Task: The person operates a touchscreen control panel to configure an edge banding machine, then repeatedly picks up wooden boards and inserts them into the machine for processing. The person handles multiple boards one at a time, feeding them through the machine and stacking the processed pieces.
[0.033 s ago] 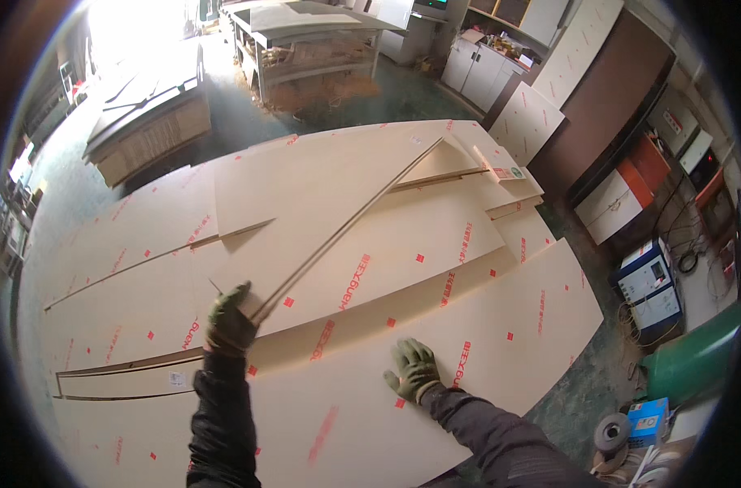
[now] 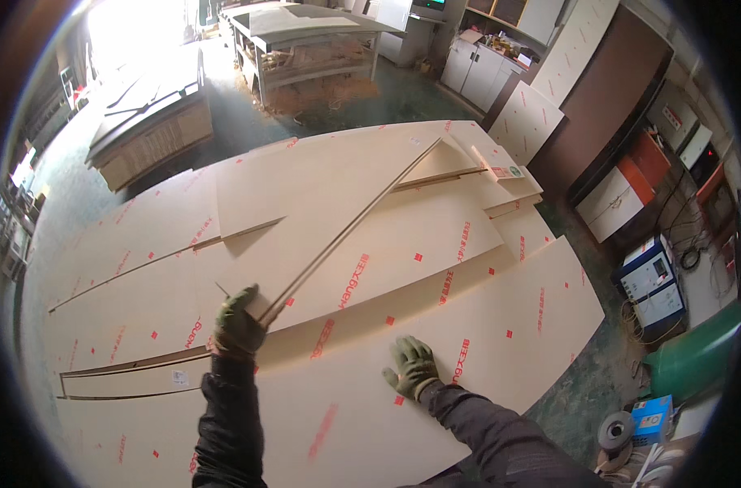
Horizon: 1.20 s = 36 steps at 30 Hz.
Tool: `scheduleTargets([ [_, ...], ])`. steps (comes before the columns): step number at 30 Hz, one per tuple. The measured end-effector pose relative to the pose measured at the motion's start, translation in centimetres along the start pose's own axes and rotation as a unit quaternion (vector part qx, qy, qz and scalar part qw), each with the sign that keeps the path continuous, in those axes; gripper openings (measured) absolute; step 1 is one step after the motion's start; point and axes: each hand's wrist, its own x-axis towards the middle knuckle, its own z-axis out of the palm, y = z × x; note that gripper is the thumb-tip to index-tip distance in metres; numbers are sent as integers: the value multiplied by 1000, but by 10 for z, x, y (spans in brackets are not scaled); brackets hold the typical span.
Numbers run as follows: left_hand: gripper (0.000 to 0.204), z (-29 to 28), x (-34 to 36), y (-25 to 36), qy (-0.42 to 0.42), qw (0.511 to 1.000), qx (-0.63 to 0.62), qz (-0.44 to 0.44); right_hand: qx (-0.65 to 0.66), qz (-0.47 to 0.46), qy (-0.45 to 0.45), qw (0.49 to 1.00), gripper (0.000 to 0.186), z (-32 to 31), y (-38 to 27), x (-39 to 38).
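Both of my hands wear green work gloves. My left hand (image 2: 240, 324) is closed round the near end of a long cream wood panel (image 2: 350, 233). This panel lies at a slant over other sheets, its narrow edge running away to the far right. My left fingertips are partly hidden behind the glove. Flat on the nearest cream board (image 2: 484, 390), which bears red print, rests my right hand (image 2: 414, 363), fingers spread and holding nothing. Between the hands, a printed board (image 2: 403, 252) overlaps the nearest one.
More cream boards (image 2: 135, 228) overlap at the left, with a narrow strip (image 2: 135, 384) nearer me. Behind stand a stack of panels (image 2: 155, 146) and a worktable (image 2: 313, 31). At the right are leaning panels (image 2: 606, 106), a blue-white machine (image 2: 651, 281), a green cylinder (image 2: 696, 354) and a tape roll (image 2: 615, 429).
My left hand has shifted slightly right with the near end of the slanted panel. My right hand stays flat on the board. The view has moved a little.
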Motion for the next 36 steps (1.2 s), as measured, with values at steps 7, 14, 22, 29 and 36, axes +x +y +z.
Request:
scheduleTargets([
  [7,27,94,-82,-54,31,799,500,331,827,291,94,471,87,-39,30,103],
  [14,27,155,-205,-87,40,565,714,412,932,168,73,314,39,-125,78,232],
  [22,45,42,-422,-103,147,755,617,167,963,125,-53,233,28,-192,-38,102],
  [29,27,-40,-589,-180,315,618,689,209,906,-7,-71,418,35,-296,-170,19],
  [36,55,45,-682,-152,427,799,364,216,829,-291,-142,456,33,-366,-255,-87],
])
